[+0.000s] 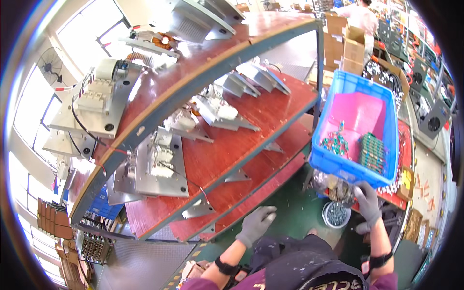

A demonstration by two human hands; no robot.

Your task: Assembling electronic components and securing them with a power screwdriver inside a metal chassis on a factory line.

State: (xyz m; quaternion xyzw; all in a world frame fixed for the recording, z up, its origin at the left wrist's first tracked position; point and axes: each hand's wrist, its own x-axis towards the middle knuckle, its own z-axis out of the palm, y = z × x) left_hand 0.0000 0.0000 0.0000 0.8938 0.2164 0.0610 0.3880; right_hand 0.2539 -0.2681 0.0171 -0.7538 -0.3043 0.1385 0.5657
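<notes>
My left hand (257, 225), in a grey glove, hovers over the green floor beside the rack. Its fingers are curled together, and nothing shows in them. My right hand (368, 205), gloved alike, is at the near edge of a blue plastic bin (357, 169). Its fingers stretch forward and the thumb stands apart; whether they touch the bin I cannot tell. Inside the bin lie a pink sheet (357, 108), a loose heap of small green parts (335, 143) and a neat stack of green circuit boards (371, 152). A clear plastic bag (340, 189) with metallic-looking contents lies close to my right hand.
A multi-level rack with red shelves (227, 159) carries metal plates fitted with electrical parts (99, 104). A white bucket of small metal pieces (336, 214) stands below the bin. Cardboard boxes (354, 43) and another person (357, 17) are at the back right.
</notes>
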